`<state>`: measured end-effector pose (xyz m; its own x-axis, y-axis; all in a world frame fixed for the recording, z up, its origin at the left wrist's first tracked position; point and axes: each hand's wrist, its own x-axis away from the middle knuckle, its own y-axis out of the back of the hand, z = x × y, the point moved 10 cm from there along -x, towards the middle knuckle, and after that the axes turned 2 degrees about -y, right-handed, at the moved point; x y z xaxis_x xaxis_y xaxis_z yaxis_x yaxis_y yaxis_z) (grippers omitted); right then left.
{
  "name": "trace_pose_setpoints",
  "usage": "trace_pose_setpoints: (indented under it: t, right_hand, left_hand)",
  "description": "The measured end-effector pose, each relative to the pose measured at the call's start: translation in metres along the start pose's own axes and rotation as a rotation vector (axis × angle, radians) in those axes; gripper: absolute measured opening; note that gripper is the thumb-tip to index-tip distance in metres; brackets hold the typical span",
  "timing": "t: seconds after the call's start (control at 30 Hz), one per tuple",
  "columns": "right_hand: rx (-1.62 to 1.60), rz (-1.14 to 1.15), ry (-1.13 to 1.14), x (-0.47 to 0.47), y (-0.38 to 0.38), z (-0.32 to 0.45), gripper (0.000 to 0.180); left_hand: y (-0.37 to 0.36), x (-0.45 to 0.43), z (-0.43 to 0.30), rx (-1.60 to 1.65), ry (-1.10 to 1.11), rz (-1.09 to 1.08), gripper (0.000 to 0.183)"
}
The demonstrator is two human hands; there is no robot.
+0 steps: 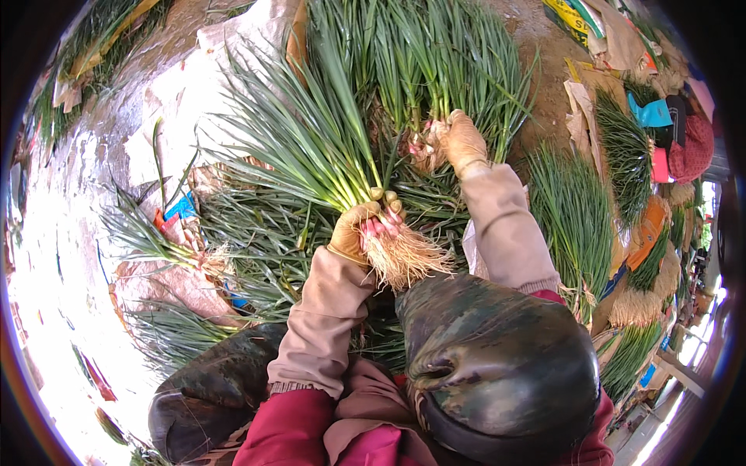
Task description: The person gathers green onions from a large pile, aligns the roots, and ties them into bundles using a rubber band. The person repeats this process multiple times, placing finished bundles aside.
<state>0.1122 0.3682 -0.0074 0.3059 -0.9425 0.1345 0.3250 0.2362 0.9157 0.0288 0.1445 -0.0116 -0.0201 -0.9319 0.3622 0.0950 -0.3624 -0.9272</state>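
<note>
My left hand (356,227), in a tan glove, is closed around a bunch of green garlic (326,157). The bunch's pink bulbs and pale roots (408,256) point towards my knee, and its leaves fan away to the upper left. Ahead and to the right lies a large heap of green garlic (431,52), bulbs facing me. At its near edge my gloved right hand (464,143) has its fingers curled in at the bulb ends; the fingertips are hidden. Loose green leaves (256,227) cover the ground beneath both hands.
A smaller garlic bunch (186,253) lies at left on a pale sack (169,291). White sheeting (233,76) spreads at the upper left. More bundles (571,215) line the right side. Beyond them is another person (690,143). My boot-clad knees (501,361) flank the work area.
</note>
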Motion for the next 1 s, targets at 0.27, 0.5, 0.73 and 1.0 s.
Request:
trace_pose_setpoints:
  t: [0.27,0.5,0.73,1.0]
  right_hand:
    - [-0.234,0.082,-0.113,0.003,0.005,-0.028,0.019]
    - [-0.638,0.421,0.181,0.120,-0.024,0.046,0.010]
    - [-1.001,0.531,-0.253,0.067,-0.051,0.027,0.027]
    - [-1.436,0.560,-0.418,0.105,-0.079,0.032,0.012]
  left_hand:
    - [0.005,-0.008,0.015,-0.045,0.044,-0.069,0.040]
    - [0.040,-0.017,0.010,-0.283,0.203,-0.039,0.019]
    - [0.006,-0.024,0.025,-0.416,0.129,-0.127,0.025]
    - [0.035,-0.037,0.027,-0.276,0.069,-0.100,0.023]
